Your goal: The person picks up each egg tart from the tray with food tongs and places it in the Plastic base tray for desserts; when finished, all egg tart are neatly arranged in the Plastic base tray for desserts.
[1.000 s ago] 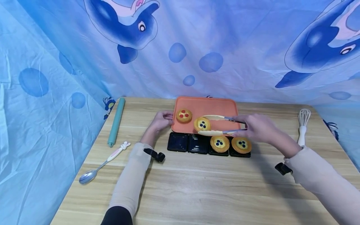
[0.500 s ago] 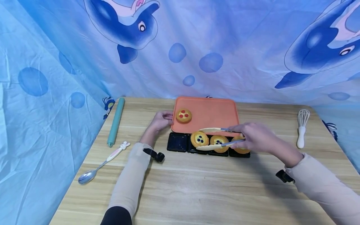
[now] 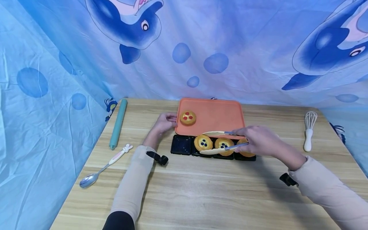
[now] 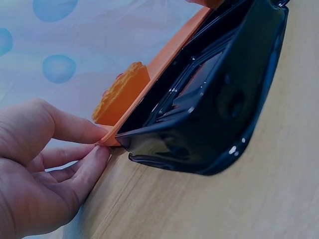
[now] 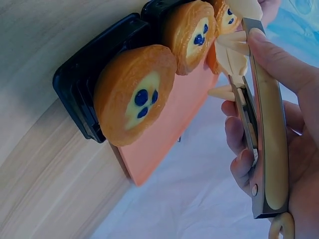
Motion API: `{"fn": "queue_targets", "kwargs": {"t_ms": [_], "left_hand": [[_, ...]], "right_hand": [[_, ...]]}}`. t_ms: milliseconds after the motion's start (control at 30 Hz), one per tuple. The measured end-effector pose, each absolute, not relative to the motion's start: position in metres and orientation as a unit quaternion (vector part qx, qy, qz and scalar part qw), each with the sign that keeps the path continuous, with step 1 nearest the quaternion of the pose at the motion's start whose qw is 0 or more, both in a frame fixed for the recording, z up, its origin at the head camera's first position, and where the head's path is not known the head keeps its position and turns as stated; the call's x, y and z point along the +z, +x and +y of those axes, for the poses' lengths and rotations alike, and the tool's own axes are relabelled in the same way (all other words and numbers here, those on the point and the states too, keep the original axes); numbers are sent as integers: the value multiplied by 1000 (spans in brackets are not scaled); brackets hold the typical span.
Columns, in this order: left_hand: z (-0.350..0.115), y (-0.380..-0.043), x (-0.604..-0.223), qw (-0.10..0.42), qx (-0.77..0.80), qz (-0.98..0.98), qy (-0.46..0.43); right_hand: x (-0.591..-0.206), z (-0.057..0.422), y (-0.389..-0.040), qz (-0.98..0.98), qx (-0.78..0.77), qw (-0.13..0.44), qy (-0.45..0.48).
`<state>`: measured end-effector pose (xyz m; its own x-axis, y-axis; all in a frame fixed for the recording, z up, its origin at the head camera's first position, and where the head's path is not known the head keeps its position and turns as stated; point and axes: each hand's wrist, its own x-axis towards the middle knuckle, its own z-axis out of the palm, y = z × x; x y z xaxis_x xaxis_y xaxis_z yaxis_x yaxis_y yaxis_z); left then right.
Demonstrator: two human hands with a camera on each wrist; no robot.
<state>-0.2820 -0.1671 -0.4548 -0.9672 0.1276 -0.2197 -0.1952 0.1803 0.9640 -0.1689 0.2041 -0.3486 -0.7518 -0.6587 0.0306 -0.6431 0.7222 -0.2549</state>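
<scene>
My right hand [image 3: 261, 140] grips a pair of tongs [image 5: 271, 134] with cream-coloured ends. In the head view the tong ends lie either side of a blueberry tart [image 3: 203, 142], which sits in the second compartment from the left of the black tray row [image 3: 181, 145]. Two more blueberry tarts fill the compartments to its right; one tart [image 5: 134, 97] is large in the right wrist view. On the left, my left hand [image 3: 165, 123] pinches the corner of the orange tray [image 4: 103, 139] between thumb and fingers. A tart with red toppings [image 3: 187, 118] rests at that tray's left end.
A teal rolling pin [image 3: 118, 124] and a spoon with a rabbit-tipped handle [image 3: 106, 166] lie on the left of the wooden table [image 3: 195, 195]. At the right lies a white whisk [image 3: 309, 131]. A blue printed cloth [image 3: 244, 38] hangs behind.
The blueberry tart has moved with the tongs from the orange tray down into the black row's second compartment. The tong ends have spread a little around it. My left hand stays put.
</scene>
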Motion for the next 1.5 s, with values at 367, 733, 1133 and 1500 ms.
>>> {"fn": "queue_targets", "kwargs": {"t_ms": [367,733,1133,1500], "left_hand": [[-167,-283,-455,122,632,765,-21],[-164,-282,-455,127,639,759,-26],[-162,-284,-461,114,648,753,-16],[-164,-282,-458,108,640,760,-19]], "right_hand": [[-347,203,-170,932,-161,63,-318],[-344,206,-180,934,-188,32,-302],[-351,190,-237,934,-232,6,-272],[-361,165,-264,941,-187,76,-273]]}}
